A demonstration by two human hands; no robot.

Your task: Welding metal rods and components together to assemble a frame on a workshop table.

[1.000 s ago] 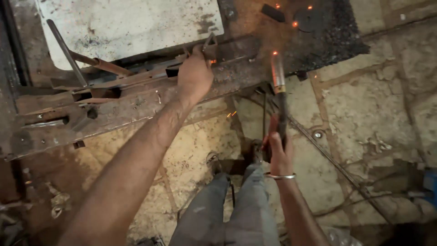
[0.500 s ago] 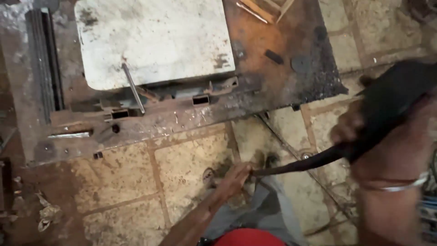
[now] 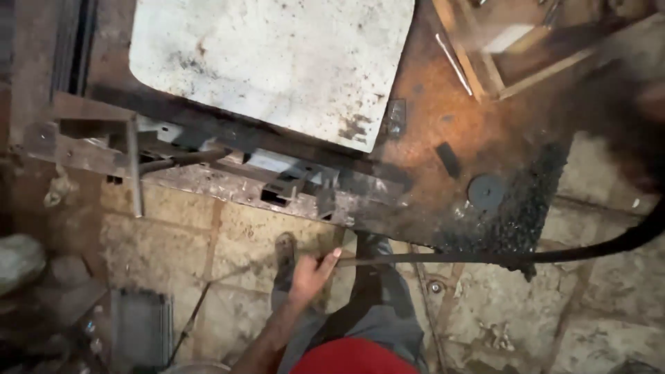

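My left hand reaches down in front of my legs and pinches the near end of a thin welding rod. The rod runs level to the right into a black electrode holder, which curves up and off the right edge. My right hand is only a dark blur at the upper right edge, apparently still gripping that holder. Above the rod lies a rusty steel table plate with square steel tubes along its near edge.
A scuffed white metal sheet covers the plate's upper left. A dark round disc and wooden strips lie at the right. Below are stone floor tiles, my grey trousers and a sandalled foot.
The welding sparks have stopped. My left hand left the steel tubes and came down to take the rod's end. My right hand swung the holder out to the right, and my head turned.
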